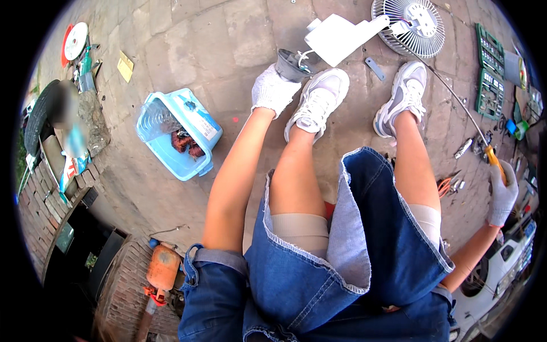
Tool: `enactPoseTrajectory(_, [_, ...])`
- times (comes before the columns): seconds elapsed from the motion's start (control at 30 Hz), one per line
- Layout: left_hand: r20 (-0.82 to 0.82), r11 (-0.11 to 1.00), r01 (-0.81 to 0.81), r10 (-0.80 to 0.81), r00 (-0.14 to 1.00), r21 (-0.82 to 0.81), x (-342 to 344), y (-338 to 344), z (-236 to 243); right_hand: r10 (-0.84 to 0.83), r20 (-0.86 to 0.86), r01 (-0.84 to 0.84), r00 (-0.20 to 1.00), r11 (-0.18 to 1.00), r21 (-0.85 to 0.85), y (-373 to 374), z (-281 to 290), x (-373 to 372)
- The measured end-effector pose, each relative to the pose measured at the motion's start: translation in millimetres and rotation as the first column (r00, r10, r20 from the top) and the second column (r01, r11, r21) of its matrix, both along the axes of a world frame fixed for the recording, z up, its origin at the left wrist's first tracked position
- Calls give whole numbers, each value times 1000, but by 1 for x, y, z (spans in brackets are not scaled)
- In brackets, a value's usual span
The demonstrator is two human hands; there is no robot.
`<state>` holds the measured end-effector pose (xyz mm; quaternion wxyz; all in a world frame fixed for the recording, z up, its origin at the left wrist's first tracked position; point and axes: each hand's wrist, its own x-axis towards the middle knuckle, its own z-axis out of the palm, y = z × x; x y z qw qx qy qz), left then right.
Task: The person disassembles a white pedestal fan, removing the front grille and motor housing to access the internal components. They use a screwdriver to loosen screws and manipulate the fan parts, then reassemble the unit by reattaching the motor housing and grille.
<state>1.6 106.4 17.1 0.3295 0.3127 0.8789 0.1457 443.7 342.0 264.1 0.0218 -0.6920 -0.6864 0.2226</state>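
My left hand (274, 91), in a white knitted glove, is closed on the rim of a dark grey cup-shaped housing (292, 67). A white wire runs from that housing to a white boxy fan body (342, 41) on the ground. The fan body joins a round white fan cage (423, 25) at the far right. Out to the right, my gloved right hand (502, 194) grips the orange-yellow handle of a long screwdriver (468, 117). Its thin shaft reaches up toward the fan cage; whether the tip touches it I cannot tell. A flat grey plate (375, 69) lies between my shoes.
A light blue plastic bin (192, 128) with copper-coloured wire coils (183, 142) stands left. At right lie a green socket set case (490, 71), orange-handled pliers (444, 186) and scattered tools. An orange tank-like device (163, 267) sits lower left; a tyre (39, 119) lies far left.
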Motion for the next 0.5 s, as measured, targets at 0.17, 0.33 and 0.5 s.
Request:
enactPoseTrajectory(0.17, [176, 958, 241, -266, 948, 154, 4, 0, 40, 29, -86, -34, 996, 998, -53, -7, 56, 57])
enactPoseTrajectory(0.33, [302, 918, 330, -386, 872, 221, 19, 27, 112, 136, -98, -151, 986, 975, -164, -15, 76, 77])
enactPoseTrajectory(0.5, [352, 783, 515, -619, 702, 349, 47, 75, 167, -9, -223, -22, 975, 990, -138, -30, 85, 130])
